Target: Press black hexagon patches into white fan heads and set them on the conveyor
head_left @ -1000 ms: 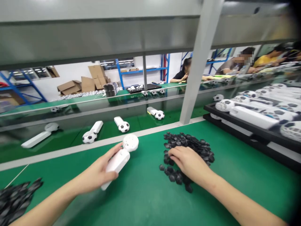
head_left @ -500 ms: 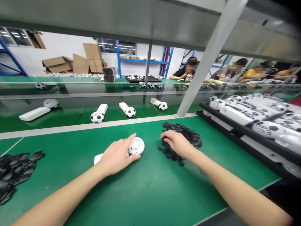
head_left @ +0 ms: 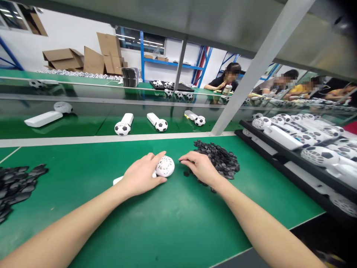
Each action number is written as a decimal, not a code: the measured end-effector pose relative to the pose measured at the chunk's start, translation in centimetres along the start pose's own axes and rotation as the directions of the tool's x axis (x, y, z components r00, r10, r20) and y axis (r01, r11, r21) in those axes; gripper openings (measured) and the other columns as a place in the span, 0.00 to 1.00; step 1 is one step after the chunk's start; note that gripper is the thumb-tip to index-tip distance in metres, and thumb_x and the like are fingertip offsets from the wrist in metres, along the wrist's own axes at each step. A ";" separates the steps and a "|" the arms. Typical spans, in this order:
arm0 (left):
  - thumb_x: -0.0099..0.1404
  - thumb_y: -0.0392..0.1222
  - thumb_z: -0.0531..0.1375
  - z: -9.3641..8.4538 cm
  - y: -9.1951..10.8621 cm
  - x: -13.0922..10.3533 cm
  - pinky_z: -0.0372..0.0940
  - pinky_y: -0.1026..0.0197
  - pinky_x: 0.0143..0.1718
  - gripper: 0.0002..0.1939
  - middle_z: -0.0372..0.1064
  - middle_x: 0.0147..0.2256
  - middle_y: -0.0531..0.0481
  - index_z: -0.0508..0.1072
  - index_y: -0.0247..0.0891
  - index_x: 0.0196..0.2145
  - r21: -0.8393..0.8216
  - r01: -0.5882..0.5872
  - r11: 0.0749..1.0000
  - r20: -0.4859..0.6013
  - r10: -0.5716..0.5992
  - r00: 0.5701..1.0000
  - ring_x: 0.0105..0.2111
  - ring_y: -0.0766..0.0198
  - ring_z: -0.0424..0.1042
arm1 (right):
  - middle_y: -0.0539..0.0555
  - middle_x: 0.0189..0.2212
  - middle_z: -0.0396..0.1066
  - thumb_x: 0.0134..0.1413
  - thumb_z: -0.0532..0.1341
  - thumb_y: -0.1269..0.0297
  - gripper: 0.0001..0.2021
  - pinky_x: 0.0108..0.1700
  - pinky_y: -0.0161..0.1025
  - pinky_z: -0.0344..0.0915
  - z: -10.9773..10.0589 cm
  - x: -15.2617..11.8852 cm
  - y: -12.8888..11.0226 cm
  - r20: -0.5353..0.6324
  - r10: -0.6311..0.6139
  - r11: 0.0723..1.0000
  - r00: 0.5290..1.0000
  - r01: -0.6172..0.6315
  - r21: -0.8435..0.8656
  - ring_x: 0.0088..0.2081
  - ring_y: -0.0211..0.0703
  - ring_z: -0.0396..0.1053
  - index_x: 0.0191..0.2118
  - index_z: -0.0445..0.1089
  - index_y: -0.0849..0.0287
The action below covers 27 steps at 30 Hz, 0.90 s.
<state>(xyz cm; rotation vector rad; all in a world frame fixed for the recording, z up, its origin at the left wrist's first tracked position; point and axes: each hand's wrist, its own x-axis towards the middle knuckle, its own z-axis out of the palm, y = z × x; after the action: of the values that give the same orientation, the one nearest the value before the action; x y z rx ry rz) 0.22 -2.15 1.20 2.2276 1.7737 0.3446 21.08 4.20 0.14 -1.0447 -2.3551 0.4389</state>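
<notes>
My left hand [head_left: 143, 174] lies over a white handheld fan [head_left: 165, 166], its thumb and fingers around the round, slotted head; the handle end shows at the left of my palm. The head carries no black patches that I can see. Just right of it, my right hand [head_left: 199, 166] pinches a small black piece [head_left: 182, 161] between thumb and fingertips. A pile of small black pieces [head_left: 220, 158] lies behind and beside this hand. One loose black piece [head_left: 186, 174] rests on the green table [head_left: 167, 223] below the fingertips.
More black pieces [head_left: 19, 182] are heaped at the left. Black trays [head_left: 279, 145] of football-patterned fans stand at the right. Beyond a pale ledge [head_left: 83, 140], several fans lie on a green belt [head_left: 97, 124]. A slanted post [head_left: 251, 82] rises ahead; people sit at the far right.
My right hand has moved left, out of the pile and toward the fan head, with a black piece now visible at its fingertips. My left hand stays on the fan. The camera view has shifted slightly.
</notes>
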 end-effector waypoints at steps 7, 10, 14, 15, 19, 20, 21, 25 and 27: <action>0.55 0.52 0.57 0.0 -0.1 -0.1 0.61 0.55 0.41 0.37 0.61 0.46 0.47 0.48 0.47 0.60 -0.021 -0.011 1.000 0.011 0.012 1.000 0.45 0.51 0.65 | 0.52 0.33 0.70 0.56 0.55 0.69 0.07 0.40 0.36 0.64 0.2 -1.3 -2.1 -0.074 -0.188 0.965 0.979 0.198 0.174 0.36 0.37 0.66 0.38 0.69 0.57; 0.52 0.57 0.59 0.1 -0.1 0.0 0.61 0.55 0.43 0.41 0.60 0.48 0.46 0.48 0.47 0.60 -0.037 -0.024 0.999 0.007 0.024 1.000 0.47 0.50 0.63 | 0.53 0.34 0.70 0.58 0.51 0.72 0.12 0.39 0.38 0.62 0.9 -1.5 -2.9 -0.065 -0.385 0.919 0.921 0.389 0.066 0.37 0.38 0.64 0.40 0.70 0.55; 0.53 0.61 0.57 0.2 -0.1 -0.1 0.60 0.52 0.45 0.41 0.59 0.51 0.46 0.49 0.47 0.59 -0.041 -0.035 0.999 -0.007 0.035 0.999 0.47 0.49 0.64 | 0.53 0.34 0.71 0.58 0.51 0.71 0.11 0.38 0.40 0.58 2.0 -1.3 -3.5 -0.018 -0.466 0.883 0.884 0.464 -0.071 0.36 0.40 0.63 0.41 0.69 0.56; 0.53 0.61 0.56 0.1 0.0 -0.1 0.60 0.51 0.45 0.40 0.60 0.51 0.46 0.49 0.47 0.59 -0.039 -0.032 0.999 -0.009 0.031 0.999 0.46 0.49 0.64 | 0.53 0.34 0.71 0.59 0.51 0.71 0.11 0.38 0.40 0.57 2.1 -1.2 -3.5 -0.009 -0.461 0.884 0.887 0.459 -0.088 0.36 0.40 0.63 0.41 0.69 0.56; 0.58 0.58 0.53 0.0 0.2 -0.1 0.61 0.50 0.43 0.34 0.61 0.50 0.45 0.52 0.46 0.59 -0.033 -0.018 0.999 -0.003 0.018 1.000 0.45 0.49 0.65 | 0.53 0.33 0.70 0.57 0.53 0.69 0.07 0.40 0.41 0.58 2.4 -1.1 -3.6 -0.057 -0.374 0.927 0.926 0.372 -0.048 0.37 0.41 0.63 0.39 0.67 0.57; 0.58 0.57 0.53 0.0 0.2 0.0 0.61 0.50 0.43 0.33 0.61 0.50 0.45 0.52 0.45 0.58 -0.036 -0.019 0.999 -0.004 0.019 1.000 0.45 0.49 0.65 | 0.54 0.35 0.69 0.56 0.55 0.68 0.06 0.42 0.41 0.59 2.4 -1.0 -3.5 -0.089 -0.331 0.943 0.939 0.332 -0.005 0.39 0.42 0.63 0.39 0.66 0.57; 0.58 0.56 0.54 0.0 0.2 0.0 0.61 0.50 0.43 0.32 0.61 0.50 0.46 0.53 0.45 0.58 -0.039 -0.019 0.999 -0.006 0.019 1.000 0.44 0.49 0.66 | 0.55 0.38 0.68 0.54 0.57 0.68 0.06 0.45 0.43 0.60 2.4 -1.0 -3.4 -0.117 -0.280 0.957 0.953 0.286 0.045 0.42 0.43 0.63 0.39 0.65 0.57; 0.57 0.55 0.55 -0.1 0.2 0.1 0.61 0.51 0.43 0.32 0.61 0.50 0.46 0.54 0.46 0.57 -0.070 -0.023 0.997 -0.011 0.022 1.000 0.44 0.51 0.66 | 0.57 0.50 0.61 0.48 0.62 0.64 0.20 0.52 0.47 0.58 2.7 -0.8 -2.8 -0.089 -0.088 0.964 0.992 0.107 0.244 0.53 0.46 0.58 0.48 0.59 0.55; 0.56 0.55 0.56 -0.1 0.1 0.1 0.61 0.52 0.43 0.32 0.62 0.49 0.47 0.55 0.46 0.56 -0.090 -0.021 0.996 -0.013 0.020 1.000 0.45 0.51 0.66 | 0.57 0.51 0.61 0.48 0.62 0.64 0.23 0.53 0.47 0.59 2.8 -0.7 -2.5 -0.027 -0.043 0.945 0.999 0.049 0.322 0.52 0.45 0.60 0.51 0.56 0.55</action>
<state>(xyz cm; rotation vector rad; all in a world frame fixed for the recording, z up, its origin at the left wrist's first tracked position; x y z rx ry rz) 0.33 -2.09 1.36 2.1874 1.7076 0.4342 18.34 1.85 -1.17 -0.8339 -2.1880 0.7630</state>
